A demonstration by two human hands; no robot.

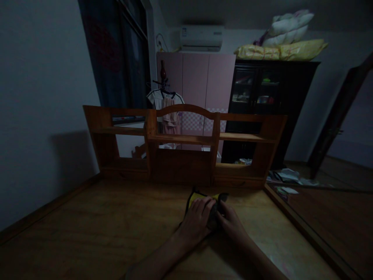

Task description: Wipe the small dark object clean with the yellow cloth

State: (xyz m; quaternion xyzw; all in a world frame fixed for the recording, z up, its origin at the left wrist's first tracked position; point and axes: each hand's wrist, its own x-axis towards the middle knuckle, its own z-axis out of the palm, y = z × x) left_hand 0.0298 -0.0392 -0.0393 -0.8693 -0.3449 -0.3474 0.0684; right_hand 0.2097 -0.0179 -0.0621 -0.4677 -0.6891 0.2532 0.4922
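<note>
A small yellow and black cloth item (217, 197) lies on the wooden desk top (101, 225) just in front of the shelf unit. My left hand (196, 218) rests on top of it with its fingers laid forward and close together. My right hand (230, 221) lies against its right side, fingertips touching the dark part of the cloth. Both hands cover most of the item, so its full shape is hidden. The room is dim.
A low wooden shelf unit (183, 146) stands across the desk's back edge. Beyond it are a pink wardrobe (204, 81), hanging clothes (166, 107), a dark glass cabinet (262, 93) with bedding (285, 39) on top, an air conditioner (201, 37), and papers on the floor (287, 177) at right.
</note>
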